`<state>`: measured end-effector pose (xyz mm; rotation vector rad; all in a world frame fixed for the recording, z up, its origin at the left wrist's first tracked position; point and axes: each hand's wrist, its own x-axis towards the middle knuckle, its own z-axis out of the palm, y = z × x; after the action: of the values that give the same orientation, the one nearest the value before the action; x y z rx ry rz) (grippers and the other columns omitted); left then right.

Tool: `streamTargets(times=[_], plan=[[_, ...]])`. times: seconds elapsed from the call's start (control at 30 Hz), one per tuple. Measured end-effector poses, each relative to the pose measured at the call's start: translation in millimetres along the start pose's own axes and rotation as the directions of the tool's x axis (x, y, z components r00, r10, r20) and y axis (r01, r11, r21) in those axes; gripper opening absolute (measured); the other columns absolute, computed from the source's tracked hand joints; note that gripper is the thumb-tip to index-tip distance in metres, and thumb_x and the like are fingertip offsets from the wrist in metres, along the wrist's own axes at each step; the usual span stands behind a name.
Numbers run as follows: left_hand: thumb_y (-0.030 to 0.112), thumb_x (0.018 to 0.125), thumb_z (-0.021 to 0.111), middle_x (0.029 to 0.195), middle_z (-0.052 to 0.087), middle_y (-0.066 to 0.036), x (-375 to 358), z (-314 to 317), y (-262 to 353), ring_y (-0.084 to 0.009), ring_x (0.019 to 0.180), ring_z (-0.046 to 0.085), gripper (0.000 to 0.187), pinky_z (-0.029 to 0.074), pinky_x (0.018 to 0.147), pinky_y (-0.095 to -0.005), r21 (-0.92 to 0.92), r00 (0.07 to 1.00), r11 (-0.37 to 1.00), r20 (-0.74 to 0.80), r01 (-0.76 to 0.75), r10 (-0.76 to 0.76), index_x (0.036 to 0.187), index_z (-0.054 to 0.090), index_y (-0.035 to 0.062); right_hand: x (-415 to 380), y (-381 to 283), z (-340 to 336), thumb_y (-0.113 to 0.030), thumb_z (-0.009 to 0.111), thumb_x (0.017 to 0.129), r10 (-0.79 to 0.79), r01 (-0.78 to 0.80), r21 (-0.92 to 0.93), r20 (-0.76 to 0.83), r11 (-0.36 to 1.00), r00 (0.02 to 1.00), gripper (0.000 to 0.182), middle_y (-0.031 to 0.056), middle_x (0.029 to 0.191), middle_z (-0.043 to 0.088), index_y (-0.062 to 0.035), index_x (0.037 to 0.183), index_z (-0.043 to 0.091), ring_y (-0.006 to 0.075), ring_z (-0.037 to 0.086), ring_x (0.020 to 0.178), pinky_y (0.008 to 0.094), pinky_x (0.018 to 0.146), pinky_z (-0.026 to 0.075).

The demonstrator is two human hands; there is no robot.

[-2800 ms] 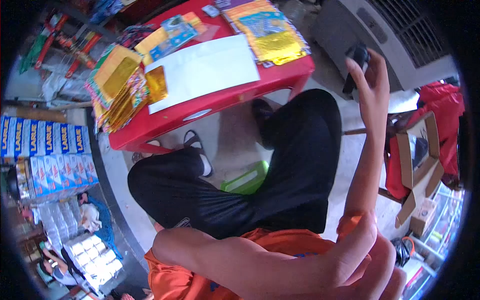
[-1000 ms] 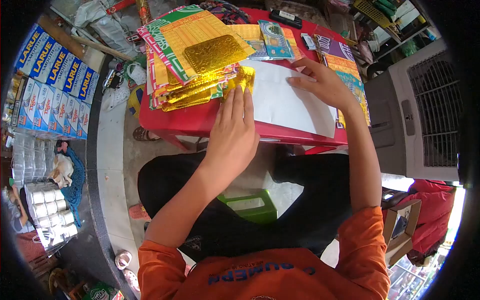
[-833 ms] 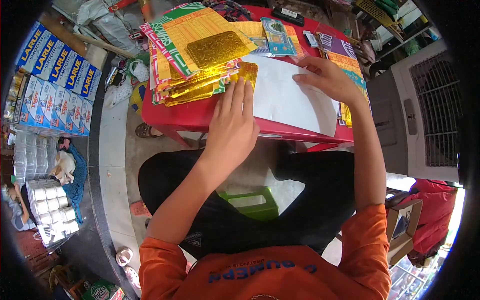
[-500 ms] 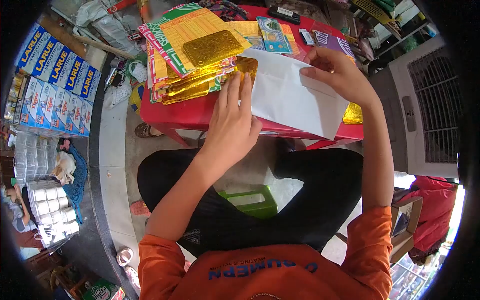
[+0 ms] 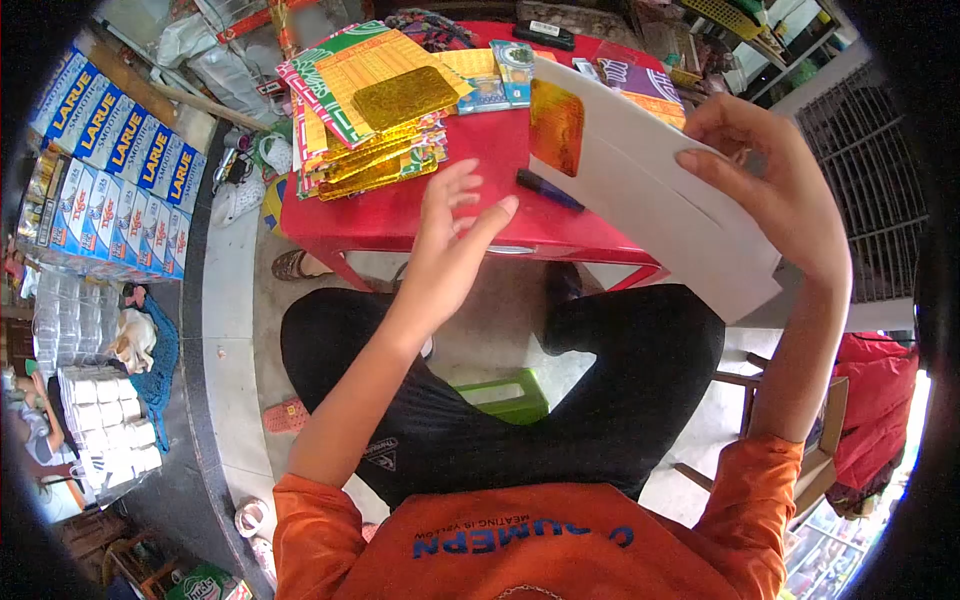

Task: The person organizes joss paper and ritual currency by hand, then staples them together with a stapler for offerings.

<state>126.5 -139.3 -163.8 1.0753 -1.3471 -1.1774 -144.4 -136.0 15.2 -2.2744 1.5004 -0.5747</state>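
My right hand (image 5: 755, 170) pinches white paper (image 5: 660, 190) by its upper right edge, raised and tilted over the red table (image 5: 480, 220). A shiny gold foil patch (image 5: 556, 127) shows at the paper's far left end. Fingers apart, my left hand (image 5: 450, 235) hovers at the table's near edge and touches nothing that I can see. Beyond it lies a stack of colourful printed papers with gold foil sheets (image 5: 375, 150). A dark marker (image 5: 550, 189) lies on the table, partly behind the white paper.
Blue-and-yellow printed notes (image 5: 510, 75) and a purple packet (image 5: 650, 90) lie farther back on the table. A green stool (image 5: 510, 400) is on the floor between my legs. Beer cartons (image 5: 120, 160) are stacked on the left; an air cooler (image 5: 865, 150) stands on the right.
My right hand has lifted the white paper and moved it right, uncovering the marker. My left hand has come off the paper and drawn back slightly left.
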Motion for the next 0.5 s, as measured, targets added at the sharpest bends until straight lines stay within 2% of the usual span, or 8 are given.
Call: streamTargets(times=[0.1, 0.17, 0.23, 0.27, 0.3, 0.33, 0.4, 0.5], plan=[[0.033, 0.1, 0.064, 0.145, 0.05, -0.017, 8.9, 6.5, 5.6, -0.024, 0.136, 0.046, 0.062, 0.038, 0.112, -0.0372, 0.008, 0.99, 0.995, 0.1, 0.101, -0.102, 0.148, 0.042, 0.0004, -21.6, -4.2, -16.6, -0.018, 0.071, 0.091, 0.006, -0.006, 0.034, -0.003, 0.999, 1.0, 0.022, 0.0046, 0.09, 0.067, 0.0012, 0.1, 0.066, 0.0107, 0.062, 0.086, 0.0274, 0.08, 0.048], [0.034, 0.101, 0.063, 0.145, 0.052, -0.016, 15.0, 12.7, 15.5, -0.0226, 0.136, 0.047, 0.062, 0.039, 0.111, -0.0368, -0.081, 0.978, 0.989, 0.18, 0.126, -0.11, 0.149, 0.042, 0.0003, -33.6, 1.4, -25.8, -0.018, 0.073, 0.089, 0.024, -0.025, 0.028, 0.019, 0.999, 1.0, 0.02, 0.0032, 0.09, 0.067, -0.0004, 0.098, 0.067, 0.0094, 0.061, 0.084, 0.0263, 0.079, 0.046], [0.036, 0.102, 0.062, 0.145, 0.053, -0.015, 18.8, 15.4, 21.2, -0.0212, 0.136, 0.048, 0.062, 0.04, 0.111, -0.0364, -0.17, 0.961, 0.973, 0.256, 0.156, -0.109, 0.149, 0.043, 0.0002, -43.8, 7.9, -32.0, -0.017, 0.076, 0.087, -0.006, -0.001, 0.177, 0.036, 0.984, 0.999, 0.02, 0.0024, 0.089, 0.067, -0.0016, 0.097, 0.067, 0.0085, 0.06, 0.082, 0.0252, 0.078, 0.045], [0.036, 0.1, 0.065, 0.14, 0.057, -0.014, 21.1, 14.7, 22.0, -0.0186, 0.13, 0.053, 0.061, 0.041, 0.11, -0.0338, -0.279, 0.926, 0.933, 0.357, 0.228, -0.119, 0.145, 0.048, -0.0016, -49.7, 10.7, -33.4, -0.017, 0.078, 0.086, 0.097, -0.108, 0.264, 0.054, 0.958, 0.994, 0.021, 0.0018, 0.088, 0.067, -0.0026, 0.097, 0.066, 0.0079, 0.06, 0.082, 0.0242, 0.077, 0.045], [0.036, 0.099, 0.068, 0.134, 0.061, -0.012, 22.1, 15.3, 25.0, -0.0159, 0.123, 0.058, 0.06, 0.041, 0.109, -0.0312, -0.374, 0.882, 0.875, 0.457, 0.308, -0.115, 0.141, 0.052, -0.0033, -52.9, 16.5, -32.7, -0.017, 0.078, 0.086, 0.097, -0.108, 0.261, 0.054, 0.959, 0.994, 0.021, 0.0018, 0.088, 0.067, -0.0026, 0.097, 0.066, 0.0079, 0.06, 0.082, 0.0242, 0.077, 0.045], [0.031, 0.101, 0.066, 0.122, 0.069, -0.007, 13.6, 15.7, 38.0, -0.0115, 0.113, 0.063, 0.046, 0.046, 0.102, -0.0283, -0.366, 0.891, 0.872, 0.427, 0.326, -0.154, 0.132, 0.062, -0.0013, -56.2, 23.5, -29.8, -0.016, 0.078, 0.086, 0.121, -0.139, 0.345, 0.073, 0.928, 0.99, 0.021, 0.0016, 0.088, 0.066, -0.0029, 0.096, 0.066, 0.0076, 0.06, 0.082, 0.0237, 0.077, 0.045], [0.03, 0.101, 0.065, 0.119, 0.069, -0.005, 10.7, 8.2, 33.4, -0.011, 0.108, 0.064, 0.042, 0.048, 0.094, -0.0262, -0.301, 0.871, 0.894, 0.462, 0.332, -0.168, 0.131, 0.063, 0.0003, -61.2, 36.6, -22.0, -0.015, 0.078, 0.086, 0.187, -0.226, 0.492, 0.128, 0.841, 0.974, 0.019, 0.0005, 0.088, 0.065, -0.0041, 0.094, 0.065, 0.0062, 0.059, 0.082, 0.0226, 0.076, 0.044], [0.023, 0.1, 0.067, 0.108, 0.072, -0.002, 1.0, 1.0, 31.4, -0.0092, 0.095, 0.067, 0.031, 0.051, 0.083, -0.0233, -0.274, 0.889, 0.917, 0.431, 0.29, -0.152, 0.121, 0.068, 0.0001, -60.9, 50.6, -2.0, -0.015, 0.079, 0.086, 0.199, -0.259, 0.539, 0.168, 0.801, 0.965, 0.02, -0.0004, 0.088, 0.065, -0.0039, 0.095, 0.064, 0.0058, 0.058, 0.082, 0.0229, 0.075, 0.044]])
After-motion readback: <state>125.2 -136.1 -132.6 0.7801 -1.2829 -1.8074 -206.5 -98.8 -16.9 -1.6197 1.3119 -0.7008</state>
